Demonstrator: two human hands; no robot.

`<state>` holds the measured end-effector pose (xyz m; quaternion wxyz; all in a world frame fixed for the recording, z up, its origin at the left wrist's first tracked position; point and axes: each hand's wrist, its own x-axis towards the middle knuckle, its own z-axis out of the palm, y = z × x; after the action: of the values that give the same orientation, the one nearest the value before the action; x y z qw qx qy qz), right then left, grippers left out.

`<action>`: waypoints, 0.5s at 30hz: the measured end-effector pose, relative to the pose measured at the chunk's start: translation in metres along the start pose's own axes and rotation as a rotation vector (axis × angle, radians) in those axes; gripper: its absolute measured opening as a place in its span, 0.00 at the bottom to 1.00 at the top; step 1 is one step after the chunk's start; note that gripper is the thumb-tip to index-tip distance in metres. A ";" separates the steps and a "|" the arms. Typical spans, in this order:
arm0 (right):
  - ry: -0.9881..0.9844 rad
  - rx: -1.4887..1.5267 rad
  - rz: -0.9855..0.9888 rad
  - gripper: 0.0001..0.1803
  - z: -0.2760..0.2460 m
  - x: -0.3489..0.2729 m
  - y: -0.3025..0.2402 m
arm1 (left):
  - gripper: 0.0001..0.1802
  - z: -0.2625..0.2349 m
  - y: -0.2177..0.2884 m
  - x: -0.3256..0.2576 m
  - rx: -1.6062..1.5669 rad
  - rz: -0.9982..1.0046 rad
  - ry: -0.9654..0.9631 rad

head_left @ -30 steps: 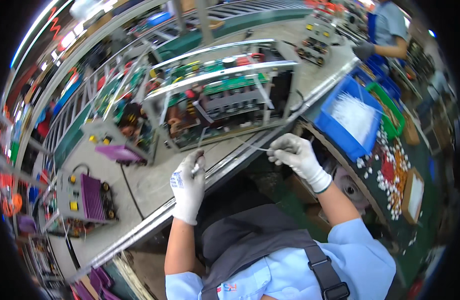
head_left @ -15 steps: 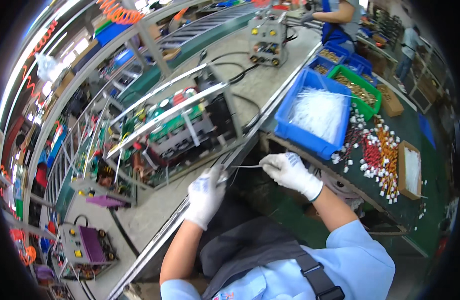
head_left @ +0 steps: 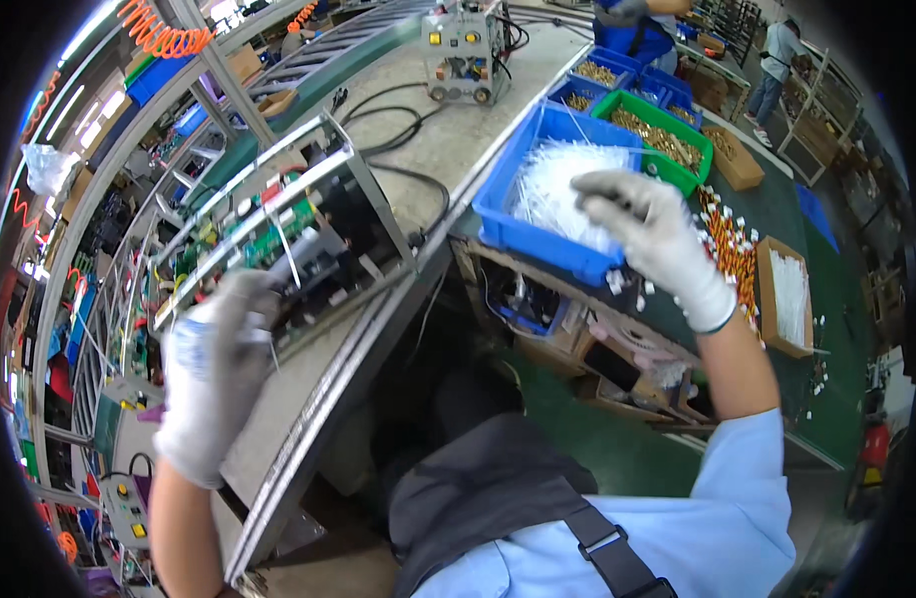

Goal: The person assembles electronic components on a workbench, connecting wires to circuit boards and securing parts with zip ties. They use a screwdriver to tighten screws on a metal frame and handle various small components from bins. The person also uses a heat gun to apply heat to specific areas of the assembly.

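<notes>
My left hand [head_left: 217,374], in a white glove and blurred, is at the near side of an open metal-framed machine [head_left: 278,234] with green circuit boards. Its fingers look closed, and a thin white cable tie [head_left: 274,355] pokes out below them. Another white strip [head_left: 287,251] hangs on the machine's side. My right hand [head_left: 657,239], also gloved, is over the near right part of a blue bin [head_left: 547,249] heaped with white cable ties [head_left: 567,184]. Its fingers are bent and apart, with nothing visible between them.
A green bin [head_left: 677,174] of brass-coloured parts and several smaller blue bins stand behind. Orange wire bundles [head_left: 742,269] and a cardboard box of white strips [head_left: 767,299] lie at right. Another machine [head_left: 466,55] stands farther along the bench. A co-worker [head_left: 642,25] is at the far end.
My hands have moved apart; the tie no longer spans between them. The left went left to the machine's side, the right went up and right over the blue bin. The whole view has shifted.
</notes>
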<state>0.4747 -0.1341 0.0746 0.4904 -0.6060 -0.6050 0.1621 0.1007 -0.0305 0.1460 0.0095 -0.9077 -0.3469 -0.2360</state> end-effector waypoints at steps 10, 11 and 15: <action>0.093 -0.331 0.116 0.20 -0.028 0.279 0.170 | 0.17 0.023 -0.114 0.250 0.134 0.069 0.083; 0.058 -0.362 0.140 0.19 -0.027 0.288 0.176 | 0.18 0.037 -0.108 0.277 0.079 -0.014 -0.028; -0.192 -0.330 0.254 0.22 -0.048 0.302 0.170 | 0.21 0.079 -0.112 0.367 0.267 0.272 -0.138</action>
<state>0.6749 0.1529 0.0825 0.3002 -0.7312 -0.5860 0.1784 0.3009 0.2978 0.2188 0.1379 -0.9509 -0.2490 -0.1217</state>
